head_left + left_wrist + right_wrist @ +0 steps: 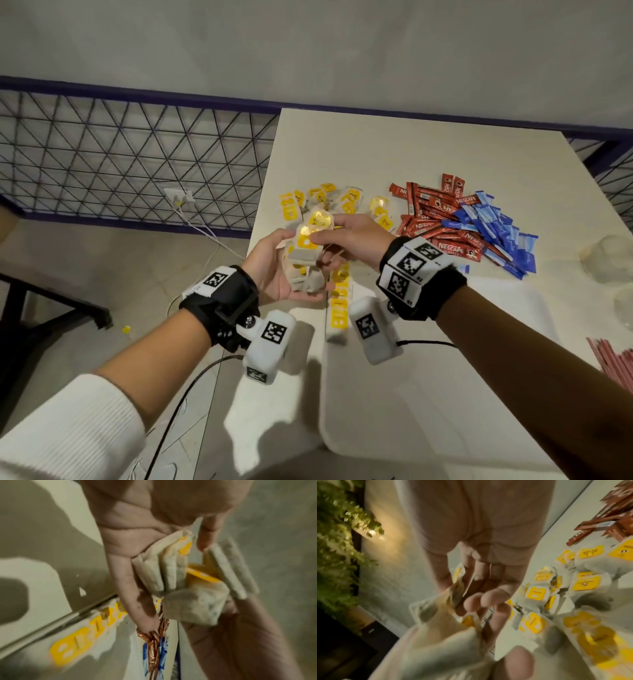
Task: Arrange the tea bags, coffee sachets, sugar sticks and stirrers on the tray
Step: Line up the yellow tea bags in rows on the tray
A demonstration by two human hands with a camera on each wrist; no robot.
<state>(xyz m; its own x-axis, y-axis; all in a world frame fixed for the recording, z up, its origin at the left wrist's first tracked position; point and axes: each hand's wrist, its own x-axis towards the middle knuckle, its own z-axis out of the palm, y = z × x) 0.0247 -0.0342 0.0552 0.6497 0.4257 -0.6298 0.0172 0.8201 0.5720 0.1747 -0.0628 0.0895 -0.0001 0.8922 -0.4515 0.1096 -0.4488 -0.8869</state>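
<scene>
My left hand (274, 263) is palm up beside the table's left edge and grips a stack of tea bags (303, 270), also seen edge-on as the tea bag stack (163, 568). My right hand (329, 236) reaches over it and pinches a yellow-labelled tea bag (306, 241) on top of the stack. Loose tea bags (342, 202) lie in a pile on the table. Right of them are red coffee sachets (442, 219) and blue sugar sticks (496, 233). A row of tea bags (337, 305) lies along the left side of a white tray (479, 315). Pink stirrers (613, 359) lie at the right edge.
The white table (394, 147) has bare surface behind the piles. Clear plastic cups (609, 257) stand at its right side. Left of the table is floor with a socket and cable (181, 202), a wire mesh fence (120, 154) and a black frame (51, 308).
</scene>
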